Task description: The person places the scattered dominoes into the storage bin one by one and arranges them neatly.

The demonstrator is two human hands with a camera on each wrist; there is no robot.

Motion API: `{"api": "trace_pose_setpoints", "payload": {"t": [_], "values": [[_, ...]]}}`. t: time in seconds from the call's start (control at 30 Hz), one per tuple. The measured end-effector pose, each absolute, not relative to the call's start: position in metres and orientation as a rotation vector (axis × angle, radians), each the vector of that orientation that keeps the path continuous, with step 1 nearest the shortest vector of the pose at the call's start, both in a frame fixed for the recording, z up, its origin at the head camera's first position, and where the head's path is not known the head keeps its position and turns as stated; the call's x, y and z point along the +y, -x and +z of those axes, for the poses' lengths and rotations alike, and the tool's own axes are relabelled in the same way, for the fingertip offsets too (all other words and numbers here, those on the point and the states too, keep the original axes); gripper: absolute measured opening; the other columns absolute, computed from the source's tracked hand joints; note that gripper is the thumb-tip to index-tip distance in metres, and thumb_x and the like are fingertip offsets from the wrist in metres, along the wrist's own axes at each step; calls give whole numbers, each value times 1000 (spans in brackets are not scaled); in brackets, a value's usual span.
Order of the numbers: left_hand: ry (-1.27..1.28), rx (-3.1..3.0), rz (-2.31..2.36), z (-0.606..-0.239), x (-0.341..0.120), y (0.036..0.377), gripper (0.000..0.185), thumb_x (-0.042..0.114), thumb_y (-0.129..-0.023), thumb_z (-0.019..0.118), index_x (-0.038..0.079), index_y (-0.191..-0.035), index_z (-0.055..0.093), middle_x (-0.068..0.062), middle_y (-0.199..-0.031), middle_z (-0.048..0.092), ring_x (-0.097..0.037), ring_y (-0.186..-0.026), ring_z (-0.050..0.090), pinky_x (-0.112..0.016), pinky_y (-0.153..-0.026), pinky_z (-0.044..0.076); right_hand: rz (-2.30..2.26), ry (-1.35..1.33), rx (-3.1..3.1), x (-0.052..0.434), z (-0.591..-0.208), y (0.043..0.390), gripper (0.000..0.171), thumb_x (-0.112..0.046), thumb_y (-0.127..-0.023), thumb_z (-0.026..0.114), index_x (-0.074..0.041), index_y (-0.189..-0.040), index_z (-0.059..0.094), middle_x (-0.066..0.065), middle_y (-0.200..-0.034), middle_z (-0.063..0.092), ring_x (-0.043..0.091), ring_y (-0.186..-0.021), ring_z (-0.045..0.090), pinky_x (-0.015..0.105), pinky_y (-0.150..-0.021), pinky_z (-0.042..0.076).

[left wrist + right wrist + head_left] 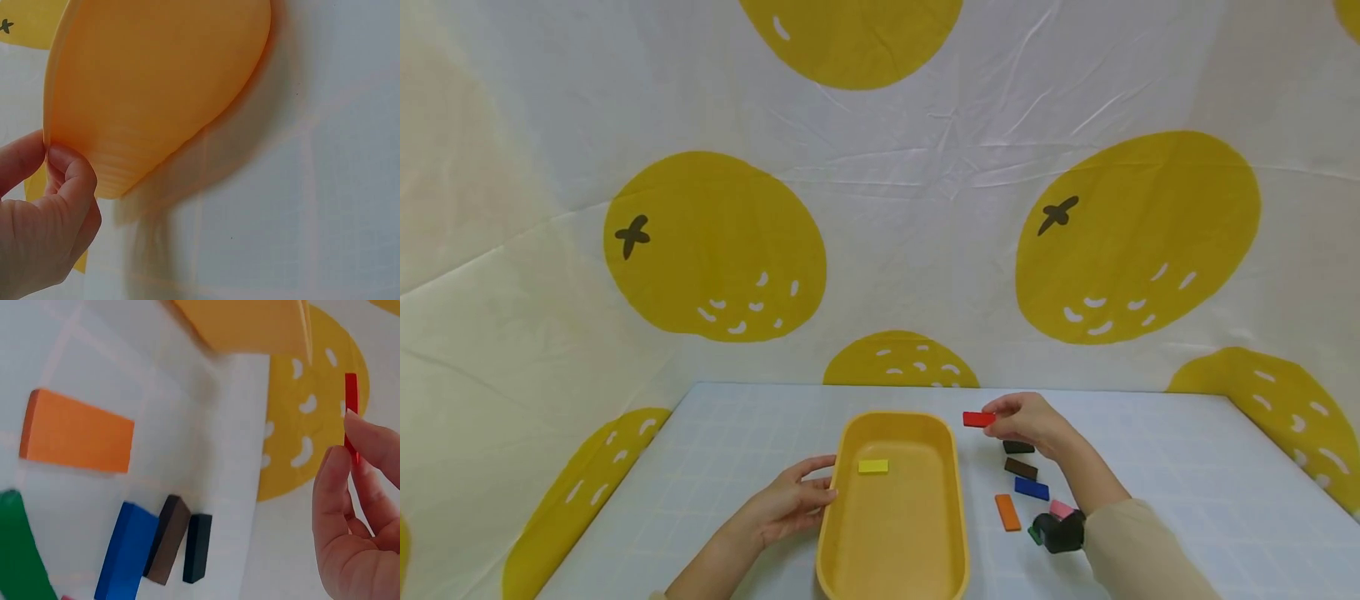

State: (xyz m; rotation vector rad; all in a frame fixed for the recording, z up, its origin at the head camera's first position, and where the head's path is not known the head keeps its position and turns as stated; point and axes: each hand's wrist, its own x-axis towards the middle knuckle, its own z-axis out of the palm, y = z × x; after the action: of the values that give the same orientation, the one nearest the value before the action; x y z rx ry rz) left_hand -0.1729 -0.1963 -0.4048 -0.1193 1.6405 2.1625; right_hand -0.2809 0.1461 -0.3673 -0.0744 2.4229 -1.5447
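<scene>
Red block point(978, 419) is being pinched at one end by the fingers point(350, 481) of the right hand point(1028, 422) and held in the air, level, just beyond the far right corner of the yellow tray point(835, 508). Its long axis is lying left to right, with the free end pointing toward the tray, which sits to the left of the fingers and slightly nearer the person. The tray's left rim is being gripped by the left hand point(786, 504), thumb inside and fingers curled outside. A yellow block point(873, 467) is lying flat inside the tray. Black, brown, blue and orange blocks are resting on the surface point(1187, 500) below the right hand.
</scene>
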Motion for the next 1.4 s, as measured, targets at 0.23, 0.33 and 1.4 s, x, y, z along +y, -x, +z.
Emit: {"api": "trace_pose_setpoints", "payload": {"t": [0.23,0.33,1.4], "values": [[110,1627,2174,-403,-196,172,66,-6,-87,57,-1,-142,22,-14,-116,56,-16,-92,60,-30,-79,50,-1613,106,2361,116,-360,286,32,2,-75,73,3,-105,63,13,-97,61,22,-82,59,35,-79,52],[108,1627,2175,-403,-197,172,65,-6,-87,57,-2,-142,22,-14,-116,56,-16,-91,60,-30,-78,50,-1641,133,2336,103,-358,288,31,3,-74,73,4,-103,65,13,-97,61,22,-81,60,34,-77,53],[135,1634,2157,-401,-197,173,65,-6,-88,56,-1,-143,22,-15,-120,54,-16,-91,60,-30,-79,50,-1841,178,2269,16,-378,273,22,7,-71,74,3,-92,69,12,-88,64,20,-72,59,29,-70,53]]}}
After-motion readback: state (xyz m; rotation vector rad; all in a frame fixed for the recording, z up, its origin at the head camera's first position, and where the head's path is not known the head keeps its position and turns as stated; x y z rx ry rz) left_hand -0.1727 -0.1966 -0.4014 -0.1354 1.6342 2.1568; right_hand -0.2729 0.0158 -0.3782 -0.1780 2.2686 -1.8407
